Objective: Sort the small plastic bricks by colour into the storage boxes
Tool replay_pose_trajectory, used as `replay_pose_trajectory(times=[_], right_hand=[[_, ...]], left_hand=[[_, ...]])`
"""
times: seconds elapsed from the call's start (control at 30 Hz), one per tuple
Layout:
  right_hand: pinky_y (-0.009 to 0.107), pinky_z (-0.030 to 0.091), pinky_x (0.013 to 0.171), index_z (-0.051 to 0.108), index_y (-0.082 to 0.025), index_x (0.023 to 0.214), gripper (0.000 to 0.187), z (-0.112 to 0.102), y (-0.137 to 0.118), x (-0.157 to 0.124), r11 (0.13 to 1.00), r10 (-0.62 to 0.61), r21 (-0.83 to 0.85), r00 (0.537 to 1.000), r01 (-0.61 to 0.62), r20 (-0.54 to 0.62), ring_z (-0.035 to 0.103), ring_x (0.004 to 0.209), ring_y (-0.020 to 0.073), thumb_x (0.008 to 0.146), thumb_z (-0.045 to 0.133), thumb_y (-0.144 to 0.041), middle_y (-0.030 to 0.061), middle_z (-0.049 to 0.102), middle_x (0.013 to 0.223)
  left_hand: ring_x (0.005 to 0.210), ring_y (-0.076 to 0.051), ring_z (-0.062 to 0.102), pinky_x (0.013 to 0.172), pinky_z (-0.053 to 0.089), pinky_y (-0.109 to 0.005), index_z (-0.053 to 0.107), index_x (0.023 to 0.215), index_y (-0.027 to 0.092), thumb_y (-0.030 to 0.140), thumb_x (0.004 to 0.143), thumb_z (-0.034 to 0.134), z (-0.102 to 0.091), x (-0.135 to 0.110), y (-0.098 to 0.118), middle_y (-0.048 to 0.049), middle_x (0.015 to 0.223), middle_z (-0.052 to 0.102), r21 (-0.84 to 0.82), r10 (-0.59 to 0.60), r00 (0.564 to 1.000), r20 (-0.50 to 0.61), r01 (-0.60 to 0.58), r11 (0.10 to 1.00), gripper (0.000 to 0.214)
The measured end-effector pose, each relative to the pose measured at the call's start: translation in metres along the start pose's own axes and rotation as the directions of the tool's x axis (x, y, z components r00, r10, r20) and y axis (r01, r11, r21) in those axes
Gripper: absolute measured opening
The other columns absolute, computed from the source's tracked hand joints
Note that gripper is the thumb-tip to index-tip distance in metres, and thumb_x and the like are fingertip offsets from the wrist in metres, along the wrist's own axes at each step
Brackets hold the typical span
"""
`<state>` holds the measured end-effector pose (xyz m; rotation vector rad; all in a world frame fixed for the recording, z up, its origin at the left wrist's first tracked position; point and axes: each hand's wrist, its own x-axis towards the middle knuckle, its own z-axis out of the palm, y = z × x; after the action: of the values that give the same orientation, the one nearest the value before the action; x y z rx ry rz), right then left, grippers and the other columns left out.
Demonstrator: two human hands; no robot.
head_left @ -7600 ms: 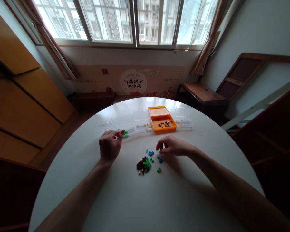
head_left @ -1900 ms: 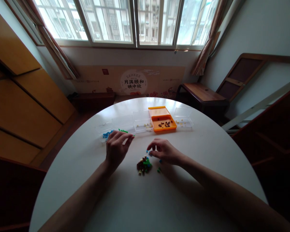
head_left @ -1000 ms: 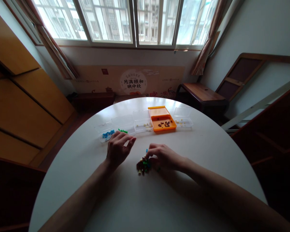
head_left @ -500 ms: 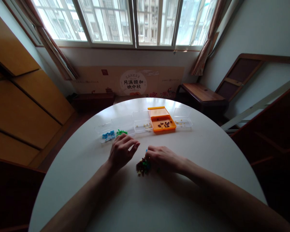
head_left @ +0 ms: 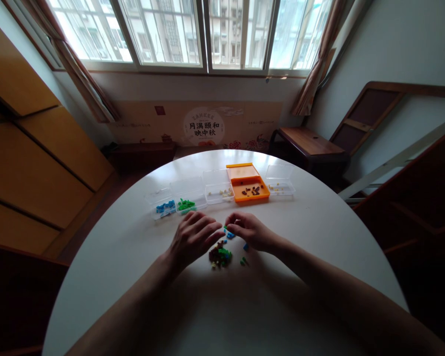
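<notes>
A small heap of tiny brown, green and blue pieces [head_left: 220,255] lies on the round white table [head_left: 222,306]. My left hand [head_left: 192,239] rests just left of the heap, fingers stretched toward my right hand, holding nothing I can see. My right hand [head_left: 249,231] is above and right of the heap, its fingertips pinched together over a blue piece [head_left: 230,235]. Whether they hold it is too small to tell. Stray green and blue pieces [head_left: 244,259] lie under the right wrist.
A row of small boxes stands beyond the hands: a clear box with blue pieces [head_left: 162,206], one with green pieces [head_left: 187,202], one with pale pieces [head_left: 219,192], an orange box [head_left: 247,183] with brown pieces, and another clear box [head_left: 280,184]. A wooden bench [head_left: 308,144] stands behind the table.
My left hand has slid right from the green box until its fingertips nearly meet the right hand. My right hand has lifted off the heap into a pinch.
</notes>
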<state>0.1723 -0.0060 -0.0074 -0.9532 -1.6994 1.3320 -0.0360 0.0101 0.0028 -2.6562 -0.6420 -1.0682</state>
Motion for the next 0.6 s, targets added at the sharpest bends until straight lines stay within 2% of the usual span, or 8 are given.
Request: replay_pose_trajectory(times=[0.1, 0.27, 0.4, 0.5, 0.6], right_hand=[[0.024, 0.04, 0.061, 0.057, -0.015, 0.082, 0.028, 0.003, 0.004, 0.002, 0.991, 0.054, 0.125, 0.998, -0.056, 0.017, 0.051, 0.062, 0.01, 0.081, 0.063, -0.042, -0.002, 0.055, 0.067], [0.024, 0.039, 0.061, 0.061, -0.014, 0.081, 0.028, 0.007, 0.007, 0.002, 0.984, 0.081, 0.162, 0.996, -0.074, -0.032, 0.051, 0.062, 0.0098, 0.077, 0.067, -0.04, -0.0019, 0.057, 0.067], [0.026, 0.043, 0.064, 0.065, -0.013, 0.085, 0.026, 0.006, 0.006, 0.002, 0.983, 0.081, 0.172, 0.995, -0.07, -0.053, 0.055, 0.065, 0.0109, 0.077, 0.068, -0.038, 0.0002, 0.062, 0.072], [0.027, 0.045, 0.065, 0.067, -0.013, 0.089, 0.028, 0.002, 0.003, 0.003, 0.981, 0.107, 0.168, 0.992, -0.094, -0.07, 0.057, 0.066, 0.0114, 0.075, 0.069, -0.037, 0.0017, 0.065, 0.076], [0.026, 0.045, 0.064, 0.067, -0.013, 0.091, 0.028, -0.002, 0.003, 0.003, 0.983, 0.125, 0.141, 0.989, -0.114, -0.077, 0.057, 0.065, 0.0105, 0.074, 0.07, -0.035, 0.0031, 0.066, 0.08]], left_hand=[[0.072, -0.014, 0.057, 0.071, 0.04, -0.031, 0.061, 0.089, 0.024, 0.025, 0.086, 0.063, 0.0, 0.001, 0.002, 0.0016, 0.078, 0.068, -0.018, 0.01, 1.0, 0.012, -0.01, 1.0, 0.005], [0.074, -0.014, 0.056, 0.071, 0.039, -0.031, 0.063, 0.098, 0.026, 0.019, 0.086, 0.062, 0.001, -0.002, 0.001, 0.0019, 0.078, 0.068, -0.048, 0.019, 1.0, 0.021, -0.018, 0.999, 0.013], [0.072, -0.014, 0.055, 0.071, 0.039, -0.031, 0.065, 0.095, 0.025, 0.019, 0.086, 0.062, 0.002, -0.003, -0.001, 0.0013, 0.077, 0.068, -0.022, -0.005, 1.0, 0.024, 0.005, 1.0, 0.011], [0.072, -0.015, 0.056, 0.071, 0.041, -0.031, 0.066, 0.09, 0.024, 0.02, 0.085, 0.064, 0.003, -0.004, -0.007, 0.0009, 0.077, 0.069, 0.003, -0.123, 0.99, -0.076, 0.123, 0.992, 0.006], [0.074, -0.017, 0.057, 0.074, 0.043, -0.033, 0.068, 0.085, 0.023, 0.024, 0.085, 0.064, 0.003, -0.008, -0.019, 0.0, 0.076, 0.068, 0.05, -0.305, 0.927, -0.219, 0.323, 0.945, 0.003]])
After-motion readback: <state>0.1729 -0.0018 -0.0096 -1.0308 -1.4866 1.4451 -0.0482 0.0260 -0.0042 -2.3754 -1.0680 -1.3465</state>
